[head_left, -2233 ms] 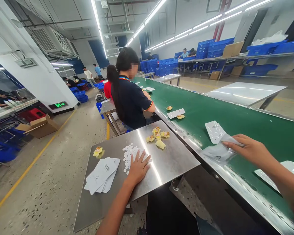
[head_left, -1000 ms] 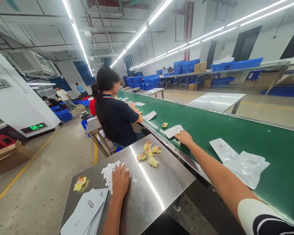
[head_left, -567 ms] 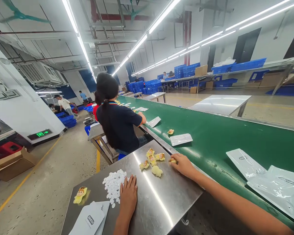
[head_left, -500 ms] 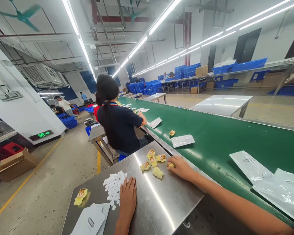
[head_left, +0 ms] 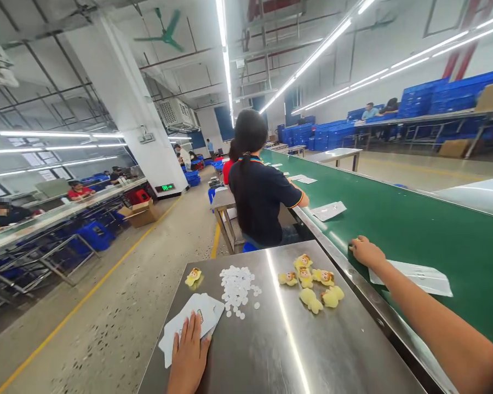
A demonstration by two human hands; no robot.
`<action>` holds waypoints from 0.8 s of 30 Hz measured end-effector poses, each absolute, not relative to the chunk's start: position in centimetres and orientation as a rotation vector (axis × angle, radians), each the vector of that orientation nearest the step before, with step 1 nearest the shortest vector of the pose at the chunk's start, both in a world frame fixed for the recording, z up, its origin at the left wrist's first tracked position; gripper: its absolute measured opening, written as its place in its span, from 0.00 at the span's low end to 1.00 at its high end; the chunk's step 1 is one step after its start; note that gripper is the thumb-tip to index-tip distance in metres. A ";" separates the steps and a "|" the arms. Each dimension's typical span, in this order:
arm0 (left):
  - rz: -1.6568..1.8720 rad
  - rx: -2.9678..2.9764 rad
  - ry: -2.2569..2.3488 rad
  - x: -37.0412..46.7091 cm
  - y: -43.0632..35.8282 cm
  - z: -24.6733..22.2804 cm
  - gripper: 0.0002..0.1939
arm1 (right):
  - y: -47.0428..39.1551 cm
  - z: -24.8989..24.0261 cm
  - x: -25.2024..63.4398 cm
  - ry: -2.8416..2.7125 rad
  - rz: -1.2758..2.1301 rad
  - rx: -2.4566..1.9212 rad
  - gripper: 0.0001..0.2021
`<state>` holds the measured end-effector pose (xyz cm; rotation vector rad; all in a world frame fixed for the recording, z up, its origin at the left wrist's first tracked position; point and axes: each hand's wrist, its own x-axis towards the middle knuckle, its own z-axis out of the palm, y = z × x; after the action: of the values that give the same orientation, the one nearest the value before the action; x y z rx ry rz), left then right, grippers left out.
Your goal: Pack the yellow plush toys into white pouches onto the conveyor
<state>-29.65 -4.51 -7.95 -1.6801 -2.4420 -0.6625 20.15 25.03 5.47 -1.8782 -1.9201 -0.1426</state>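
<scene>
Right hand (head_left: 365, 253): stretched onto the green belt (head_left: 427, 230), fingers curled over something small I cannot make out, just beside a clear bag (head_left: 414, 276).
Left hand (head_left: 189, 350): flat, fingers spread on the white cards (head_left: 191, 323).
Toys (head_left: 312, 282): yellow cluster on the steel table (head_left: 296, 350), near the white discs (head_left: 236, 284).
Risk: the belt might carry the bag out of reach; a sleeve could scatter the discs.
Room: long workshop, a co-worker (head_left: 258, 186) seated ahead, blue crates.
</scene>
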 end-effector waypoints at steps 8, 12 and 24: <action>-0.842 -1.748 -2.379 -28.0 -4.9 -5.5 0.23 | 19.8 3.6 16.0 -2.225 -0.018 -1.594 0.19; -0.873 -1.785 -2.347 -28.6 -5.5 -5.1 0.22 | 16.2 5.8 14.6 -2.099 -0.066 -1.492 0.20; -0.913 -1.975 -2.090 -28.5 -8.1 -3.5 0.22 | 2.2 4.8 -0.3 -2.295 0.130 -0.652 0.16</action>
<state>-28.51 -8.12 -3.54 -1.9747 -2.0899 -0.9130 -0.35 2.21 4.83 -0.6524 -2.2955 0.1300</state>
